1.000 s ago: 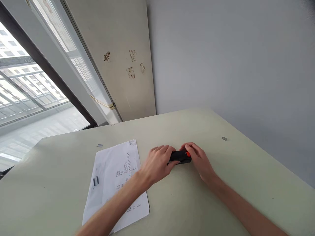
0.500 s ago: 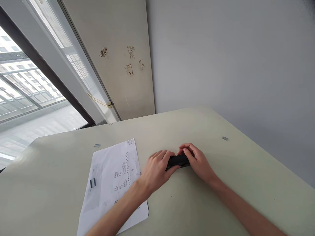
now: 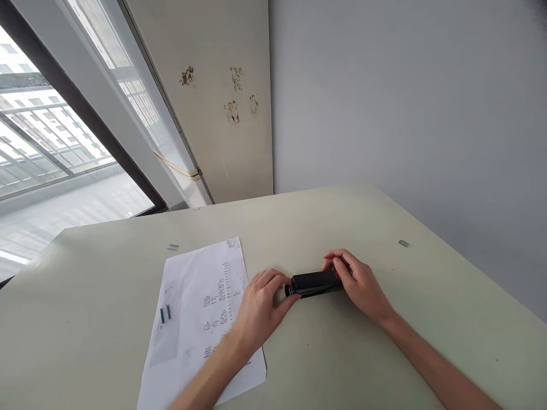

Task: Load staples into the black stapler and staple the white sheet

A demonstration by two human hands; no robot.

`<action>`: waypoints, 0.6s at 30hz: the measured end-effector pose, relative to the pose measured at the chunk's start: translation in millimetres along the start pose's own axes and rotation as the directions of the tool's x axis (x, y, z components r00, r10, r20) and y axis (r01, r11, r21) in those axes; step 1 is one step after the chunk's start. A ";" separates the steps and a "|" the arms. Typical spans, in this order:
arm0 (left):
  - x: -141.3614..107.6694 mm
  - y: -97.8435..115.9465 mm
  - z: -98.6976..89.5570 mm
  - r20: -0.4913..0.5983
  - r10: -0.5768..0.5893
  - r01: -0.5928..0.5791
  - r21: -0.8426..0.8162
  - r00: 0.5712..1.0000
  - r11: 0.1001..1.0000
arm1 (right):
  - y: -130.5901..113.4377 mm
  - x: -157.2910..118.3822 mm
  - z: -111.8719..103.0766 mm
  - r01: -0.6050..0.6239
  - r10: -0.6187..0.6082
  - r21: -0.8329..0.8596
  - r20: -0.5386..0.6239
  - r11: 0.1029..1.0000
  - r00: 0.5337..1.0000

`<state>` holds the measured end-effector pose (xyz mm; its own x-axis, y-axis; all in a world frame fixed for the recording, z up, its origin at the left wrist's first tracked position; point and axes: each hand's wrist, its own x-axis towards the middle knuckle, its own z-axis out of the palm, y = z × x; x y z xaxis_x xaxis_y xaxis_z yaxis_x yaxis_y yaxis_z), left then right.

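A black stapler [image 3: 315, 281] lies on the table between my two hands, its long body running left to right. My left hand [image 3: 262, 302] grips its left end, with the thumb at the near side and the fingers at the far side. At the other end, my right hand [image 3: 361, 285] curls around the stapler, covering most of that tip, where a bit of orange-red shows. Printed paper sheets [image 3: 194, 319] lie to the left, partly beneath my left forearm. Two dark staple strips [image 3: 165, 314] rest on a small clear bag [image 3: 164, 347] over the paper.
The pale green table [image 3: 342, 364] meets a grey wall [image 3: 384, 102] on the right. Small staple strips [image 3: 172, 247] lie beyond the paper, and a grey piece [image 3: 403, 243] sits near the right edge. A window [image 3: 47, 125] stands at the left.
My left hand has drawn back to the stapler's left end, uncovering more of its body. My right hand has shifted slightly toward the right end. The camera view has moved a little.
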<state>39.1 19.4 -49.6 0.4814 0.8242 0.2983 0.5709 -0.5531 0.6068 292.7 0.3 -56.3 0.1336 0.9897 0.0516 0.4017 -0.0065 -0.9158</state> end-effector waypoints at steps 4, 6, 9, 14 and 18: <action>-1.9 -0.3 1.2 0.002 -0.021 0.022 -0.018 1.000 1.000 | 2.6 -0.5 1.4 0.004 -0.004 -0.008 0.034 1.000 0.999; -2.7 -0.5 1.4 0.007 -0.027 0.027 -0.019 1.000 0.999 | 4.2 -0.9 2.2 0.011 -0.011 0.004 0.041 1.000 0.999; -3.6 -0.5 2.0 0.002 -0.024 0.024 -0.015 1.000 1.000 | 6.2 -1.3 2.7 0.020 -0.020 0.015 0.047 1.000 0.999; -4.0 1.6 2.1 -0.007 -0.014 0.014 -0.007 1.000 1.000 | 6.6 -1.1 1.9 0.015 -0.016 0.014 0.060 1.000 0.998; -2.8 2.5 1.1 -0.017 -0.007 0.007 -0.011 1.000 1.000 | 7.2 -0.6 2.3 0.012 -0.013 0.025 0.063 1.000 0.998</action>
<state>40.0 15.5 -49.7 0.4655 0.8303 0.3066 0.5672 -0.5457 0.6168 293.5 0.0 -63.8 0.0710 0.9967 0.0387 0.3804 0.0088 -0.9248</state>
